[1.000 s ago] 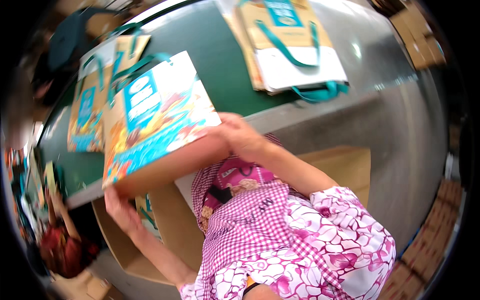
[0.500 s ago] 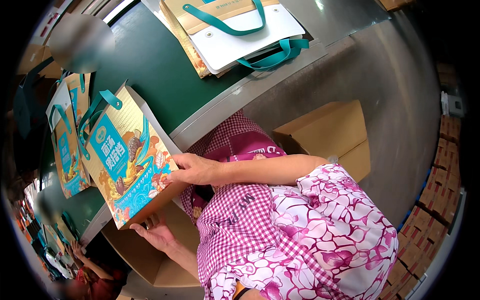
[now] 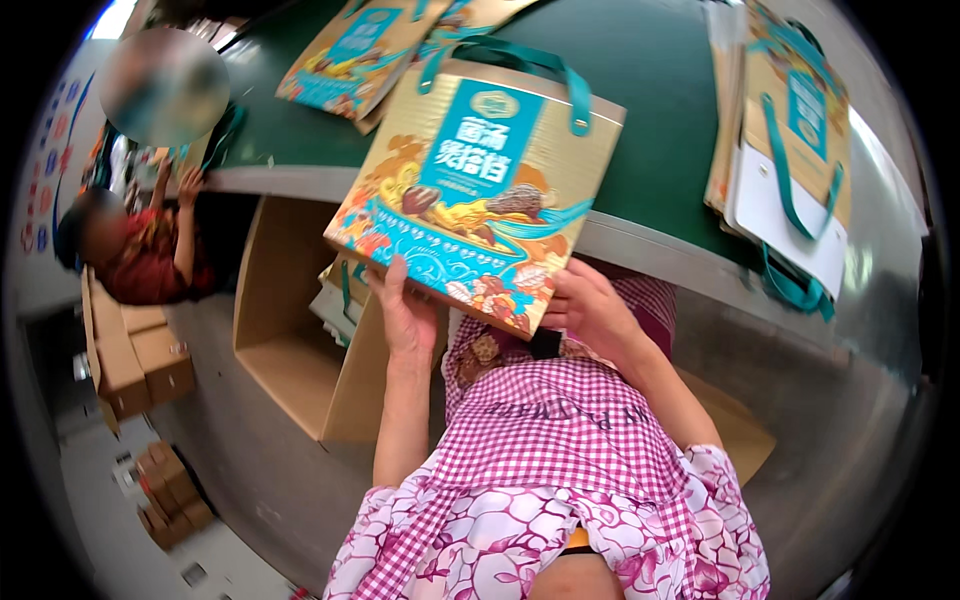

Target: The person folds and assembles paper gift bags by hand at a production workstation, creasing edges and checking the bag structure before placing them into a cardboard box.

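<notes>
A gold and turquoise paper gift bag [image 3: 470,215] with teal ribbon handles is tilted in front of me, its printed face toward me. Its lower part overhangs the near edge of the green-topped table [image 3: 655,165]. At the bag's lower left edge, my left hand [image 3: 406,315] grips with the thumb up against the front; its other fingers are partly hidden. My right hand [image 3: 592,308] holds the lower right corner, fingers curled at the side. Behind it, more gift bags [image 3: 350,55] lie on the table.
Flat bags with teal handles [image 3: 795,185] are stacked at the table's right. Below the table's edge, an open cardboard box [image 3: 285,365] contains bags [image 3: 340,305]. Another carton [image 3: 735,425] sits at lower right. A co-worker in dark red [image 3: 155,255] is at the left, near stacked cartons [image 3: 140,365].
The view has turned left. The bag has swung from the left to in front of me. My left hand, spread beneath its base before, now grips its lower edge; the right still holds it.
</notes>
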{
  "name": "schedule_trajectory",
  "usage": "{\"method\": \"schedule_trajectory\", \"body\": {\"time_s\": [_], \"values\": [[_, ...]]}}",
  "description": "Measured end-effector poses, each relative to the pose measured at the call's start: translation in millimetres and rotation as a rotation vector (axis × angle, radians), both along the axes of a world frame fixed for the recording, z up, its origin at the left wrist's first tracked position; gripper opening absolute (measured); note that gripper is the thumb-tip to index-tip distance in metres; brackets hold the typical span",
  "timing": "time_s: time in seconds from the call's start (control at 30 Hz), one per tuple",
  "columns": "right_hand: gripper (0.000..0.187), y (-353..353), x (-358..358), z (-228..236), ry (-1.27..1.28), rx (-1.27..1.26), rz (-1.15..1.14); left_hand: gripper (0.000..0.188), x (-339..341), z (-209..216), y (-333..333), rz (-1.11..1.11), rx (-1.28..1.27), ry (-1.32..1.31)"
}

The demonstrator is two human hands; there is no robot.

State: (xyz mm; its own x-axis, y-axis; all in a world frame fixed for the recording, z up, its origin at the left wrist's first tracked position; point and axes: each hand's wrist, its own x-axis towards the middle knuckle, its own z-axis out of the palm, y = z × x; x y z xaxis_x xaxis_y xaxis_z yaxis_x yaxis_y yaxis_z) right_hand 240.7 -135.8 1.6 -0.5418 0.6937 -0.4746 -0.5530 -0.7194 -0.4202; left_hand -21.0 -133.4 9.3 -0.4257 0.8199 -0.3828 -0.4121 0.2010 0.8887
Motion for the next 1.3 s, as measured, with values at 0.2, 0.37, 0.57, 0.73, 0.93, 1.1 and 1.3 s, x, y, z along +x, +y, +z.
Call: {"method": "schedule_trajectory", "body": {"time_s": [0.2,0.37,0.57,0.73,0.93,1.1,1.3], "values": [[0.044,35.8,30.3,-14.7,-0.105,0.188,0.068,0.084,1.2,4.1,11.2,0.046,0.17,-0.08],[0.048,86.0,43.8,-37.5,-0.152,0.37,0.219,0.057,15.4,-8.5,7.2,0.066,0.181,-0.124],[0.047,120.2,-12.7,-64.7,-0.026,0.58,0.604,0.079,-47.5,-59.7,-28.5,0.204,0.312,-0.073],[0.028,95.6,-81.3,-93.6,-0.045,0.48,0.643,0.086,-66.6,-91.3,-57.0,0.088,0.199,-0.103],[0.026,37.3,-109.6,-76.0,-0.052,0.606,0.685,0.038,-85.6,-102.0,-71.9,0.099,0.046,0.035],[0.037,26.4,-116.4,-57.5,-0.18,0.6,1.0,0.019,-160.4,-110.5,-124.3,0.141,0.039,0.108],[0.047,52.9,-59.3,-36.1,-0.235,0.859,1.136,0.016,-215.4,-108.1,-176.6,0.251,-0.014,0.167]]}}
